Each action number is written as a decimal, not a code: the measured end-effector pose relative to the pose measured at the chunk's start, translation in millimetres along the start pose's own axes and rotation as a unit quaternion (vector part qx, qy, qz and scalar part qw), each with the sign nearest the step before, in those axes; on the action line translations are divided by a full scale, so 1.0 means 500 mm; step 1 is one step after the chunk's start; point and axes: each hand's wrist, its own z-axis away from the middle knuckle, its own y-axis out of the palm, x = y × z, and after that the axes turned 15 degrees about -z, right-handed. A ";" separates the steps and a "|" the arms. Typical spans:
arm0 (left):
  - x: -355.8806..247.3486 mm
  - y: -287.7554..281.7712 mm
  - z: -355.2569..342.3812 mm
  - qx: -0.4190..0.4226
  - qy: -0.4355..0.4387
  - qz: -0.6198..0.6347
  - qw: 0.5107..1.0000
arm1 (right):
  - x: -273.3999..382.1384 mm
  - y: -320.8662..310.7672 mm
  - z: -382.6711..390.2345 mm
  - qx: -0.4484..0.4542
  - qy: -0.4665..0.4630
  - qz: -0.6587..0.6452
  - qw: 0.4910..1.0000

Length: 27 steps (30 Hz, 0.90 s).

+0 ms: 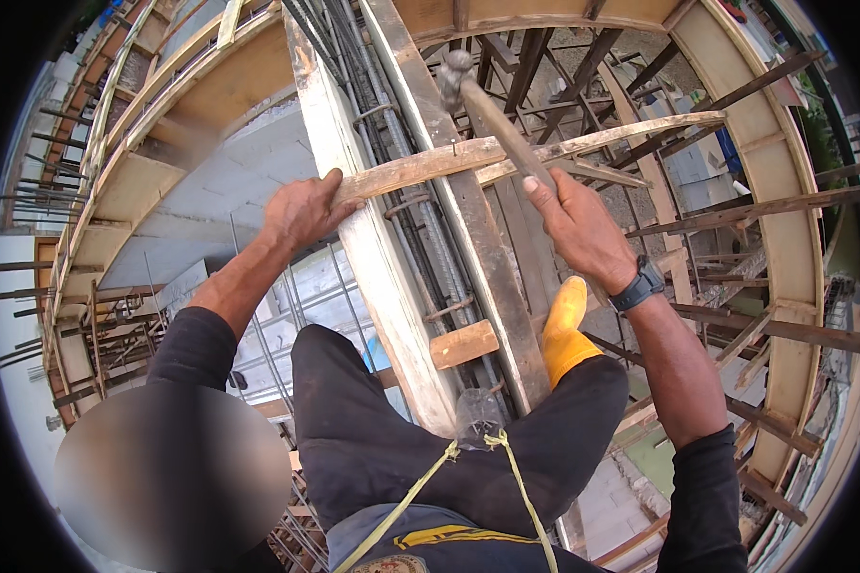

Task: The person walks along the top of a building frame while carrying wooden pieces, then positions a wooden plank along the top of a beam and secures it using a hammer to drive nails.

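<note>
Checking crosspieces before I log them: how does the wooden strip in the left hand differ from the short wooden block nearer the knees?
Length: the wooden strip is much longer; the wooden block is stubby.
Contact: the left hand grips the strip's end; no hand touches the block.
Shared: both are wood and lie crosswise over the steel bars.

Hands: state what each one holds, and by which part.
The right hand holds a hammer by its handle; the left hand grips a wooden strip by its left end.
</note>
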 end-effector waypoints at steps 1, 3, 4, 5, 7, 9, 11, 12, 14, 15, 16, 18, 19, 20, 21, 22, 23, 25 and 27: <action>0.000 -0.002 -0.002 0.000 0.002 -0.003 1.000 | -0.005 0.000 0.001 0.051 0.024 0.083 0.995; 0.006 -0.005 0.003 -0.016 -0.002 -0.005 1.000 | 0.042 0.006 0.005 0.122 0.060 0.162 0.977; 0.005 -0.002 0.008 -0.023 -0.001 -0.003 1.000 | 0.090 0.004 0.001 0.126 0.055 0.163 0.977; -0.001 0.018 0.018 -0.008 0.005 0.007 1.000 | 0.125 0.011 0.013 0.112 0.042 0.115 0.986; 0.010 0.012 0.005 -0.044 0.005 0.016 0.999 | 0.161 0.011 0.014 0.094 0.017 0.072 0.993; 0.000 0.004 0.006 -0.031 0.000 0.014 0.999 | 0.170 0.010 0.012 0.046 -0.049 -0.004 0.998; -0.001 0.002 0.006 -0.021 -0.005 0.008 1.000 | 0.165 0.003 0.002 0.032 0.025 -0.101 0.994; 0.002 0.004 0.009 -0.027 -0.001 0.007 1.000 | 0.157 -0.001 -0.001 0.034 0.121 -0.173 0.977; 0.004 -0.002 0.007 -0.039 0.002 0.005 0.999 | 0.089 0.001 -0.010 0.036 0.143 -0.234 0.961; 0.000 -0.009 0.004 -0.038 0.005 0.006 0.999 | 0.049 -0.007 -0.016 0.059 0.244 -0.237 0.939; 0.001 -0.011 0.003 -0.033 0.008 0.005 0.999 | 0.024 -0.018 -0.022 0.083 0.344 -0.240 0.904; -0.006 -0.005 0.006 -0.034 0.001 0.004 0.999 | 0.012 -0.066 -0.018 0.074 0.365 -0.259 0.891; -0.009 -0.001 0.007 -0.032 -0.005 0.005 0.999 | 0.009 -0.078 -0.017 0.065 0.389 -0.277 0.876; -0.006 -0.001 0.005 -0.031 -0.006 0.007 0.999 | 0.012 -0.085 -0.016 0.066 0.390 -0.275 0.876; -0.003 0.002 0.004 -0.033 -0.002 0.018 0.999 | 0.038 -0.086 -0.013 0.039 0.315 -0.232 0.920; 0.006 0.001 0.005 -0.034 -0.001 0.024 0.999 | 0.062 -0.080 -0.016 0.014 0.233 -0.191 0.953; 0.010 0.002 0.008 -0.030 -0.004 0.021 0.999 | 0.074 -0.071 -0.019 0.004 0.193 -0.173 0.966; 0.009 0.006 0.005 -0.034 0.000 0.021 0.999 | 0.071 -0.047 -0.020 -0.001 0.138 -0.142 0.980; -0.001 -0.003 0.004 -0.022 0.002 0.017 1.000 | 0.019 -0.032 -0.027 0.001 -0.015 -0.007 1.000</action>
